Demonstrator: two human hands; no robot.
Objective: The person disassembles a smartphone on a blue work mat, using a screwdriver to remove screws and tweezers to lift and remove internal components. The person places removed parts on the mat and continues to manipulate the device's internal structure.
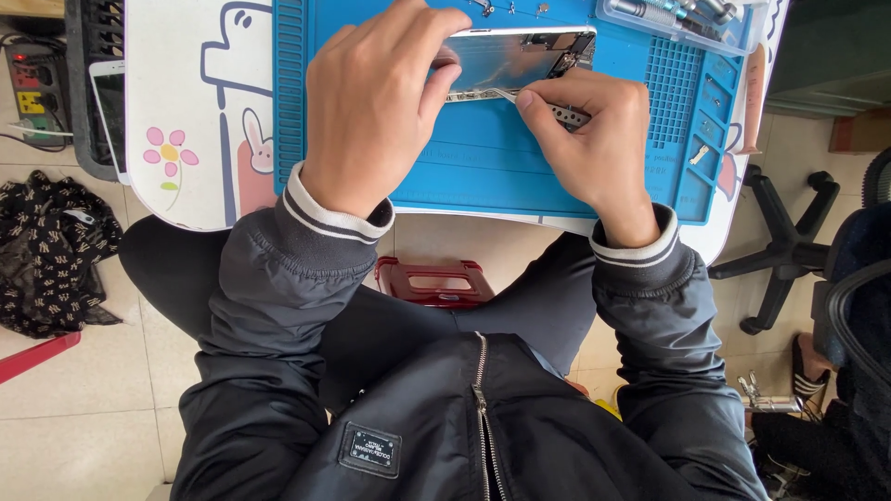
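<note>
An opened phone (520, 56) with a white frame lies on a blue repair mat (483, 158), its inner parts showing at the upper right. My left hand (371, 102) rests over the phone's left end, fingers curled on its edge and holding it down. My right hand (589, 148) grips a pair of metal tweezers (548, 107), whose tips reach the phone's lower edge near the middle. Both sleeves are dark with striped cuffs.
The mat sits on a white table (195, 121) with cartoon drawings. A clear box of tools (677, 19) lies at the mat's top right, small screws (701, 153) in its right-hand slots. Another phone (107, 102) lies at the far left. A red stool (432, 283) is under me; an office chair base (789, 246) stands right.
</note>
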